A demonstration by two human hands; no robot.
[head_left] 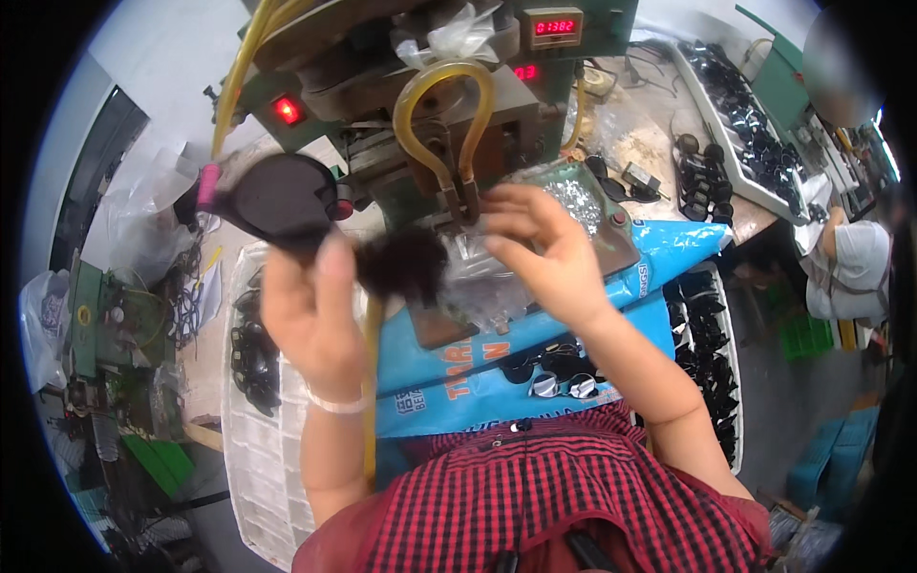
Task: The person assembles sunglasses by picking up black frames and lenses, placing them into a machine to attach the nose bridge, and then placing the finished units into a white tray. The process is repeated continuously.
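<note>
My left hand [320, 329] is raised at left centre, thumb up and slightly smeared by motion. A dark, blurred object [406, 267] lies against its thumb side, its kind unreadable; the fingers are partly hidden. Just above that hand is a round black disc [282, 196] on the machine's left. My right hand [549, 253] reaches toward the bench machine [521, 119], fingers curved and apart, with nothing visible in them. Its fingertips are close to the metal nozzle [463, 201] below a looped yellow tube [444, 72]. Clear plastic [478, 286] lies beneath.
A green tray [578, 201] of small shiny parts sits right of the machine. Sunglasses [564, 382] lie on blue plastic sheeting [420, 411] over my lap. White trays of dark eyewear flank me, one at left [258, 468]. A person [855, 263] is at far right.
</note>
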